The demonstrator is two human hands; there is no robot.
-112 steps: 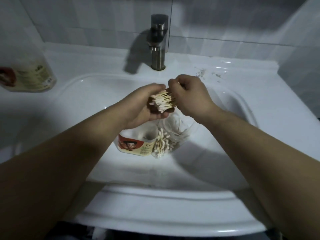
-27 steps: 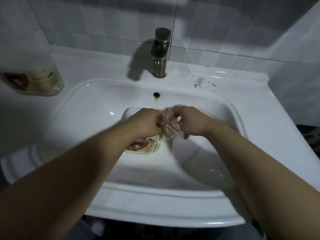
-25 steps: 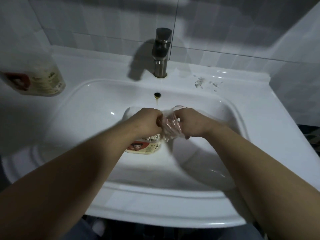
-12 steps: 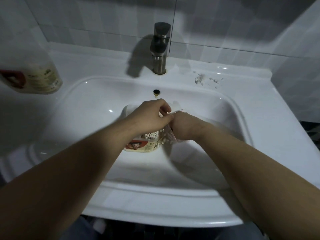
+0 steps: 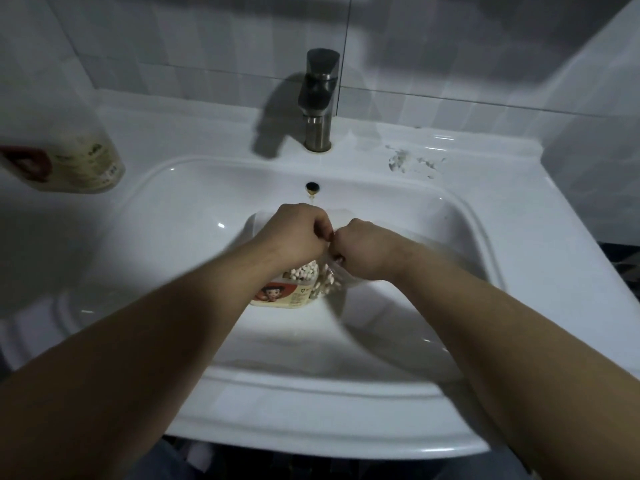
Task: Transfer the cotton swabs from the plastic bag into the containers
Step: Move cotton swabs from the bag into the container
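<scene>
Gripping a clear bag (image 5: 333, 284) of swabs (image 5: 325, 289) from both sides, a person's two hands meet low over the middle of a white sink (image 5: 166, 230). The right hand (image 5: 362, 249) is clenched on the plastic from 3 o'clock. The left hand (image 5: 294, 233), fingers curled tight, pinches its top edge from 9 o'clock, knuckles almost touching the other hand. The bag hangs below the fists, crumpled, white tips showing through it.

Just beside the bag, at its 9 o'clock, an open tub (image 5: 282, 299) with a cartoon label stands on the basin floor, packed with upright swabs and partly hidden under the left wrist. Bag and tub look to be touching.

An overflow hole (image 5: 312, 186) sits at 12 o'clock on the basin wall, with a dark metal tap (image 5: 319, 98) on the ledge beyond it. Pale smears (image 5: 412, 162) mark the ledge at 1 o'clock. A labelled bottle (image 5: 81, 161) stands at 10 o'clock, near the left edge, well apart from the hands.
</scene>
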